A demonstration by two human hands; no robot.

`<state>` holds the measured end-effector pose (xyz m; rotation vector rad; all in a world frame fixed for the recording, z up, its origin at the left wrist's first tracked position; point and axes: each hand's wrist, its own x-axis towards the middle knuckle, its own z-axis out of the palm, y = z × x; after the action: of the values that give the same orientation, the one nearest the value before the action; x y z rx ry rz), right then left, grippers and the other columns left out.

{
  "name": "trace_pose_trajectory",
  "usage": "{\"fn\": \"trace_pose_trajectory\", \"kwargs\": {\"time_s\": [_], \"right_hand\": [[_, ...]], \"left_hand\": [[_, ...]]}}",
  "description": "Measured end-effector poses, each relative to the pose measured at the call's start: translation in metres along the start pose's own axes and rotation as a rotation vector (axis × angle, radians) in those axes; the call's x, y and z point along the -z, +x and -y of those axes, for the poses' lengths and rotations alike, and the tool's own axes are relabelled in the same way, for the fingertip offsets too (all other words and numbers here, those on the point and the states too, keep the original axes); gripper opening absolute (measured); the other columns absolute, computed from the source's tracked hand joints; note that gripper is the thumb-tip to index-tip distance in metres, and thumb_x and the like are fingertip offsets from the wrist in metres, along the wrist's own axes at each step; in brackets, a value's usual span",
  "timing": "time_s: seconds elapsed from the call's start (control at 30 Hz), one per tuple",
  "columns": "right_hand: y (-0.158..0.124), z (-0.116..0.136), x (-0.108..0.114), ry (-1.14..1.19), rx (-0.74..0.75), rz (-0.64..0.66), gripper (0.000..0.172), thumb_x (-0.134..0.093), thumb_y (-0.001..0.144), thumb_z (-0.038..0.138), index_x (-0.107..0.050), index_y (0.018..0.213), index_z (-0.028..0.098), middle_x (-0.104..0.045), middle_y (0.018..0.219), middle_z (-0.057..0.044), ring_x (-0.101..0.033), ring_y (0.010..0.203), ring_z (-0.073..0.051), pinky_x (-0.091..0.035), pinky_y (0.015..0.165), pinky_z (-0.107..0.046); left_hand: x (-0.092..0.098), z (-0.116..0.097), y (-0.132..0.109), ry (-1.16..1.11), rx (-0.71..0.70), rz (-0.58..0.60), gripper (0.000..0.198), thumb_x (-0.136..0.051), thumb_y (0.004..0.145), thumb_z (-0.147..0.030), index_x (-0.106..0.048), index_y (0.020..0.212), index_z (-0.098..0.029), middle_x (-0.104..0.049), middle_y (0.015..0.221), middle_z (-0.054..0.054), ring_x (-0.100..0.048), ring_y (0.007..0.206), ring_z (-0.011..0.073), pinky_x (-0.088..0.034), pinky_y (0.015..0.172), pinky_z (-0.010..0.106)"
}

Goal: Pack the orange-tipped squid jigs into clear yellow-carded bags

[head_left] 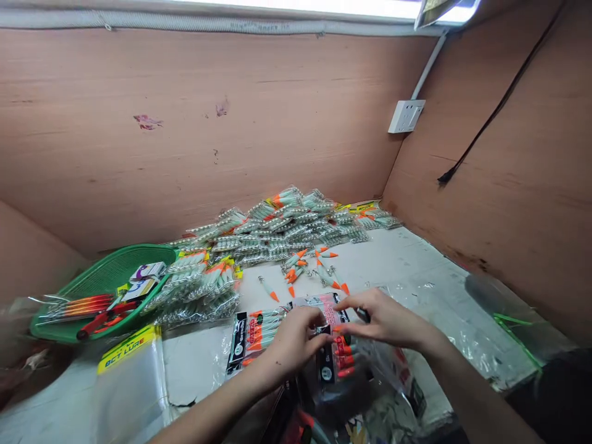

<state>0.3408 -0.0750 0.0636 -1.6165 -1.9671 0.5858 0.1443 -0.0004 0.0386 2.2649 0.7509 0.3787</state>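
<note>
Above the table's front edge, my left hand [298, 338] pinches the top edge of a clear lure packet [327, 372] with a black header and orange-tipped lures inside. My right hand [377, 317] is bent over the same packet's right side, its thumb and forefinger closing on the plastic. A small dark shape shows between its fingers, too hidden to name. Beside my left hand lies another lure packet [239, 339] with a black and red label. Just beyond both hands, several loose pale lures [296, 266] with orange tips are scattered.
Bagged lures [277, 231] are heaped along the back wall. On the left, a green basket [69, 293] holds red-handled pliers [108, 317], small boxes and orange lures. A stack of bagged lures [203, 290] leans against it. An unfilled yellow-topped bag [132, 382] lies in front.
</note>
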Motion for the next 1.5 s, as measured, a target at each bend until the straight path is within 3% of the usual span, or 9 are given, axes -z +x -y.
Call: {"fn": "trace_pose_trajectory", "kwargs": {"time_s": [0.23, 0.4, 0.63, 0.83, 0.93, 1.07, 1.2, 1.37, 1.5], "right_hand": [[-0.007, 0.011, 0.016, -0.069, -0.067, 0.081, 0.012, -0.060, 0.079, 0.027, -0.069, 0.086, 0.023, -0.068, 0.070, 0.000, -0.056, 0.058, -0.013, -0.037, 0.055, -0.022], [-0.009, 0.018, 0.018, -0.128, -0.013, 0.063, 0.012, -0.056, 0.082, 0.027, -0.067, 0.083, 0.021, -0.069, 0.077, -0.003, -0.059, 0.069, -0.016, -0.038, 0.063, -0.025], [-0.027, 0.010, 0.026, 0.034, -0.058, 0.138, 0.023, -0.050, 0.087, 0.030, -0.061, 0.070, 0.020, -0.060, 0.064, 0.000, -0.051, 0.058, -0.012, -0.037, 0.056, -0.022], [-0.057, -0.015, 0.016, -0.022, -0.240, -0.178, 0.020, -0.048, 0.082, 0.029, -0.051, 0.064, 0.020, -0.054, 0.058, 0.002, -0.046, 0.053, -0.011, -0.034, 0.051, -0.023], [-0.062, -0.020, 0.019, -0.028, -0.310, -0.343, 0.020, -0.045, 0.081, 0.030, -0.047, 0.063, 0.020, -0.049, 0.055, 0.003, -0.042, 0.050, -0.011, -0.032, 0.049, -0.022], [-0.026, -0.021, 0.026, -0.032, -0.361, -0.567, 0.016, -0.042, 0.078, 0.028, -0.044, 0.064, 0.021, -0.044, 0.054, 0.004, -0.039, 0.050, -0.010, -0.030, 0.048, -0.022], [0.034, -0.015, 0.016, -0.009, -0.359, -0.712, 0.014, -0.042, 0.073, 0.025, -0.037, 0.061, 0.022, -0.039, 0.051, 0.004, -0.037, 0.049, -0.011, -0.027, 0.049, -0.024], [0.077, 0.025, -0.017, 0.070, -0.127, -0.597, 0.013, -0.041, 0.078, 0.026, -0.040, 0.065, 0.022, -0.045, 0.060, 0.003, -0.042, 0.055, -0.012, -0.031, 0.054, -0.024], [0.100, 0.041, -0.034, 0.113, 0.005, -0.509, 0.010, -0.044, 0.075, 0.021, -0.043, 0.065, 0.022, -0.048, 0.071, 0.000, -0.045, 0.066, -0.014, -0.035, 0.062, -0.024]], "left_hand": [[0.009, -0.012, -0.011, -0.241, -0.069, -0.210, 0.009, -0.048, 0.088, -0.025, -0.050, 0.081, -0.021, -0.059, 0.069, -0.002, -0.054, 0.062, 0.0114, -0.044, 0.059, 0.022], [0.011, -0.012, -0.017, -0.256, -0.162, -0.257, 0.031, -0.073, 0.070, -0.023, -0.056, 0.096, -0.022, -0.070, 0.082, 0.000, -0.066, 0.069, 0.0144, -0.051, 0.063, 0.023], [-0.004, -0.013, -0.020, -0.120, -0.484, -0.340, 0.005, -0.063, 0.082, -0.018, -0.066, 0.084, -0.020, -0.074, 0.069, 0.001, -0.068, 0.056, 0.0123, -0.054, 0.054, 0.019], [-0.015, -0.044, -0.020, 0.167, -0.957, -0.225, 0.016, -0.053, 0.084, -0.007, -0.065, 0.095, -0.011, -0.076, 0.085, 0.009, -0.072, 0.079, 0.0200, -0.059, 0.070, 0.026], [-0.005, -0.052, -0.017, 0.255, -1.023, -0.257, 0.021, -0.052, 0.084, -0.007, -0.064, 0.101, -0.010, -0.075, 0.092, 0.011, -0.071, 0.086, 0.0229, -0.060, 0.070, 0.028], [0.018, -0.037, -0.005, 0.128, -0.853, -0.402, 0.022, -0.054, 0.085, -0.011, -0.066, 0.103, -0.017, -0.075, 0.094, 0.007, -0.070, 0.090, 0.0190, -0.057, 0.083, 0.029], [0.047, -0.004, 0.015, 0.129, -0.320, -0.636, 0.008, -0.063, 0.080, -0.028, -0.068, 0.077, -0.023, -0.075, 0.073, -0.001, -0.069, 0.064, 0.0149, -0.055, 0.063, 0.023], [0.089, 0.029, 0.048, 0.255, 0.098, -0.687, 0.005, -0.068, 0.069, -0.023, -0.063, 0.068, -0.021, -0.068, 0.060, 0.000, -0.062, 0.057, 0.0177, -0.044, 0.054, 0.025], [0.117, 0.036, 0.070, 0.321, 0.269, -0.627, 0.021, -0.071, 0.058, -0.014, -0.052, 0.050, -0.021, -0.063, 0.056, 0.003, -0.062, 0.066, 0.0236, -0.042, 0.061, 0.029]]}}
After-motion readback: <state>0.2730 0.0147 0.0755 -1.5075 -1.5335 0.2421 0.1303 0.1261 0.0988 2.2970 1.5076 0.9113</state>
